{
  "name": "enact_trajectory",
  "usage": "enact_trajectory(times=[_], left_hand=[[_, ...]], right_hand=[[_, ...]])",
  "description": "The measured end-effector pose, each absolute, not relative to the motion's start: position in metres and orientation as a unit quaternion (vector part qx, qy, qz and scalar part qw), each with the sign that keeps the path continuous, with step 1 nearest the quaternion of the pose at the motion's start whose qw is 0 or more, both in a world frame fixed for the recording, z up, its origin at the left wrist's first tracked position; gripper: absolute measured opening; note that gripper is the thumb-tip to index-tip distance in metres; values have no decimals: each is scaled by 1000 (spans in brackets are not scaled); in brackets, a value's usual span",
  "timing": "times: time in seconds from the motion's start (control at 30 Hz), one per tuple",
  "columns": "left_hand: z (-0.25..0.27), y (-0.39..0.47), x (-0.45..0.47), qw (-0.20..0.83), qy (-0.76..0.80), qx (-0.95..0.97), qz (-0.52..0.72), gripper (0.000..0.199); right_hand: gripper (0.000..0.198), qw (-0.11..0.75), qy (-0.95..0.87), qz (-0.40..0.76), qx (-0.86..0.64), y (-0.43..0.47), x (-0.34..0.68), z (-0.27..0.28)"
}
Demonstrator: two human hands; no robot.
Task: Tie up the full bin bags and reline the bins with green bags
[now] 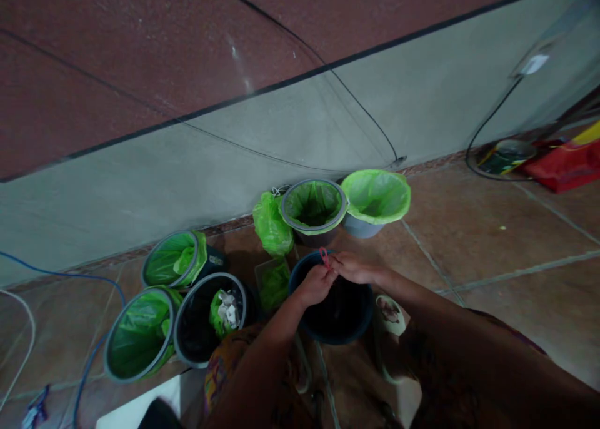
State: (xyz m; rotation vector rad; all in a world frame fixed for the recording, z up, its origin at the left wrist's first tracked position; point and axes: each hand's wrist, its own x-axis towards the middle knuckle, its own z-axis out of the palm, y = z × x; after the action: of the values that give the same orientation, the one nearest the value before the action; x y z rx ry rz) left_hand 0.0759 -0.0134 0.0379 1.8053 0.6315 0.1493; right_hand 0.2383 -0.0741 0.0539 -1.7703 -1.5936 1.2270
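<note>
My left hand (319,284) and my right hand (349,266) meet over the far rim of a dark blue bin (332,340). Both sets of fingers are closed in a pinch around a thin red string (323,254), whose loop sticks up above them. Inside the bin it is very dark, and I cannot make out whether the string joins a bag in there. Just beyond my hands stands a bin with a grey rim (313,227) and a green liner. To its right is a grey bin (363,229) with a bright green liner folded over its edge.
A green plastic bag (273,226) sits against the wall, with a clear tray (262,271) of green bags nearer me. On the left are two green-lined bins (105,354) and a black-lined bin (180,354) holding rubbish. A blue hose (89,366) and cables cross the area.
</note>
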Motion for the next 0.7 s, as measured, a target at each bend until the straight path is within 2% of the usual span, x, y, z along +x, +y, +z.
enact_trajectory(times=[0.07, 0.13, 0.3, 0.4, 0.53, 0.7], left_hand=[[40, -12, 76, 593, 260, 760, 54, 43], [40, -11, 75, 613, 257, 745, 51, 45], [35, -11, 77, 652, 358, 661, 93, 48], [33, -11, 78, 699, 417, 563, 140, 42], [33, -10, 78, 751, 442, 462, 166, 35], [31, -7, 75, 700, 461, 512, 189, 14]], right_hand=[[54, 220, -554, 480, -644, -77, 240, 51], [56, 214, -535, 497, -649, -78, 244, 50], [38, 260, -532, 444, -672, -73, 256, 47], [35, 288, -515, 443, -675, -71, 260, 47], [28, 248, -517, 454, -682, -73, 260, 54], [21, 190, -538, 495, -655, -76, 257, 53]])
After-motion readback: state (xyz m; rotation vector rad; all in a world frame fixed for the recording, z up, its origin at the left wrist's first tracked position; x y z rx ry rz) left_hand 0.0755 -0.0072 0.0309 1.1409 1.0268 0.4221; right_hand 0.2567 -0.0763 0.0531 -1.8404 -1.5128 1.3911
